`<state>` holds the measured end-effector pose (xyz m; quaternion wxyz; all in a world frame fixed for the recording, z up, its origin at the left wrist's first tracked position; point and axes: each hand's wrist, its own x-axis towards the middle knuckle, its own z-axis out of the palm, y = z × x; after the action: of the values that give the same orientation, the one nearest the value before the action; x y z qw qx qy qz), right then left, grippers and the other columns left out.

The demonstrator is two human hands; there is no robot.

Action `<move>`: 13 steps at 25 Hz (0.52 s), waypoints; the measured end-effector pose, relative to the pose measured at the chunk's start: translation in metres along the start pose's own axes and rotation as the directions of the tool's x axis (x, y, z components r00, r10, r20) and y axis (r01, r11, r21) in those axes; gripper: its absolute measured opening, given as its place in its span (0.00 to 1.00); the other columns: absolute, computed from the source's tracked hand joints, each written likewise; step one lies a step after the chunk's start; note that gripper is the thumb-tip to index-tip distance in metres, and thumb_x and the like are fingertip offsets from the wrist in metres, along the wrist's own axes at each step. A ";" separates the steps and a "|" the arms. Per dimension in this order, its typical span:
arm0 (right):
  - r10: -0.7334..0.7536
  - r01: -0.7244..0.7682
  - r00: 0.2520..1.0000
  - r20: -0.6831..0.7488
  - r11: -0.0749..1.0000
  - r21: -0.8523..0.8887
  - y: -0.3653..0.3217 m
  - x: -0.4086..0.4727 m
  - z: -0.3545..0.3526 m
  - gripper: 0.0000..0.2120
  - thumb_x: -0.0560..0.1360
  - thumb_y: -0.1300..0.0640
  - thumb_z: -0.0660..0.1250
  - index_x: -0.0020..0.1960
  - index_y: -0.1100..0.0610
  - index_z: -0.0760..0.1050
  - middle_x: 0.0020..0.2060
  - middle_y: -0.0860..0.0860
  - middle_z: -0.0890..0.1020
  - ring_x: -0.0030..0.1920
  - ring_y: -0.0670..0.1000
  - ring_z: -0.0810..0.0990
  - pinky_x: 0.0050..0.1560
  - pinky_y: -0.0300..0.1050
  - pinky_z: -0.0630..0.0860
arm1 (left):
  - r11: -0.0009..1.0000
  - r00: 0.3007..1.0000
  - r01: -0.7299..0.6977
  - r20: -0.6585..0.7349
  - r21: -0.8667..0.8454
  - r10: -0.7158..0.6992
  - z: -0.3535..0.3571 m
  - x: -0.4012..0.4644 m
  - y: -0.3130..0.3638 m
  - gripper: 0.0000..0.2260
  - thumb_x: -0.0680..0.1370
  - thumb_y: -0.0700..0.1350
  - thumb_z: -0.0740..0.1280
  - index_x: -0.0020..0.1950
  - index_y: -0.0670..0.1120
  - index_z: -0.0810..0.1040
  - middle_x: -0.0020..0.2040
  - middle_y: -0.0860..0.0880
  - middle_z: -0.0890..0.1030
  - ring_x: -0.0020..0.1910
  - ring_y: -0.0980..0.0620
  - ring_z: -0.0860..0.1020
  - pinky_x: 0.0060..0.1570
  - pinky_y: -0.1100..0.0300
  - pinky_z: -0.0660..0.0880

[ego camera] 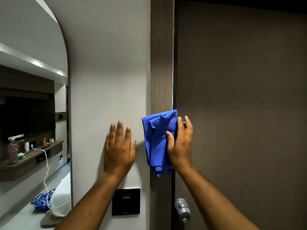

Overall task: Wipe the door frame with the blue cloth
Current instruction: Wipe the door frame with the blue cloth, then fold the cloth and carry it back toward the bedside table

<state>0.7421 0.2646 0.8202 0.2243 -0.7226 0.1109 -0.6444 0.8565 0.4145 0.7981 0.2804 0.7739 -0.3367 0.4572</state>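
A brown wood-grain door frame (162, 63) runs vertically up the middle of the view, between a white wall and a dark brown door. The blue cloth (157, 140) is folded and pressed flat against the frame at mid height. My right hand (181, 143) holds the cloth against the frame, thumb on the fabric and fingers reaching onto the door edge. My left hand (118, 146) lies flat on the white wall just left of the frame, fingers spread, holding nothing.
The dark door (240, 105) fills the right side, with a silver handle (182, 210) low down. A black switch plate (126, 202) sits on the white wall (108, 72) below my left hand. An arched mirror (33, 97) on the left reflects a shelf with bottles.
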 end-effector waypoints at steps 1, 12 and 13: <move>0.104 -0.105 0.994 -0.016 0.992 -0.063 0.002 -0.001 -0.003 0.30 0.75 0.51 0.67 0.72 0.59 0.62 0.69 0.58 0.68 0.68 0.57 0.67 0.65 0.55 0.68 | 1.000 1.000 -0.009 0.004 -0.021 0.009 0.002 -0.009 0.005 0.23 0.78 0.50 0.58 0.70 0.41 0.72 0.76 0.37 0.63 0.76 0.36 0.58 0.72 0.42 0.58; 0.494 -0.549 0.836 0.240 0.762 0.344 0.007 -0.057 -0.071 0.13 0.71 0.48 0.72 0.38 0.56 0.75 0.34 0.51 0.81 0.34 0.47 0.78 0.35 0.43 0.77 | 0.719 0.936 0.352 0.226 -0.599 -0.270 -0.005 -0.083 0.076 0.21 0.73 0.61 0.66 0.56 0.46 0.81 0.51 0.48 0.83 0.50 0.48 0.80 0.49 0.61 0.72; 0.507 -0.569 0.822 0.258 0.725 0.388 0.005 -0.059 -0.083 0.12 0.71 0.47 0.72 0.38 0.55 0.75 0.35 0.51 0.82 0.34 0.47 0.79 0.35 0.42 0.77 | 0.622 0.911 0.411 0.313 -0.667 -0.267 -0.007 -0.087 0.086 0.22 0.72 0.62 0.66 0.54 0.47 0.81 0.48 0.51 0.84 0.48 0.51 0.81 0.46 0.66 0.72</move>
<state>0.6529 0.2717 0.7715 0.5687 -0.6288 0.1490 -0.5089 0.7554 0.3894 0.7343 0.6099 0.6893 -0.3598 0.1534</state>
